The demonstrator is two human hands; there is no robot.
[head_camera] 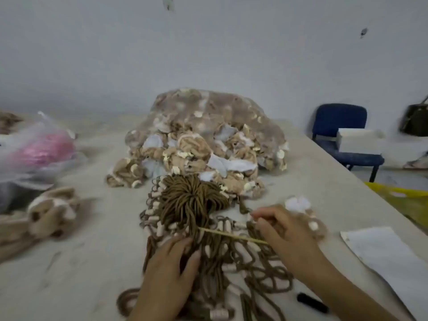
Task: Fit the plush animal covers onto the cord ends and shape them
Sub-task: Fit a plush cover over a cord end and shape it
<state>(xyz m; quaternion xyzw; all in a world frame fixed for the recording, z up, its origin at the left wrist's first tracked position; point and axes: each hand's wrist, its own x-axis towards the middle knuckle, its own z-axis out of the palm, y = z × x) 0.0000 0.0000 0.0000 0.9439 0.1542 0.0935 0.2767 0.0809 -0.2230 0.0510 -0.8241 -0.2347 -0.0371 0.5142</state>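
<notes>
Plush animal covers [208, 144] fill a clear plastic bag and spill from its mouth at 12 o'clock on the table [92, 262], a beige and white heap. Touching its near edge, at centre, I see the bundle of brown cords [185, 200], gathered into a knot, with strands fanning toward 6 o'clock and pale cord ends [151, 212] scattered through them.

My view of the left hand [171, 262] has it resting on the cords at 6 o'clock, fingers stretched forward and thumb out; I cannot tell whether the fingertips hook a strand. The right hand [284, 230], at 4 o'clock from the knot, pinches a thin wooden stick [231, 235] that lies across the cords, pointing toward 9 o'clock. 1 loose cover [298, 203], blurred, sits just beyond that hand.

At 9 o'clock lies a cluster of beige plush pieces [53, 212], with a pink bundle in a plastic bag [44, 149] beyond it. At 4 o'clock rests a white paper sheet [379, 256], and a small black object [312, 305] lies at 5 o'clock. Off the table at 2 o'clock stands a blue chair [340, 119] carrying a white box [359, 140].
</notes>
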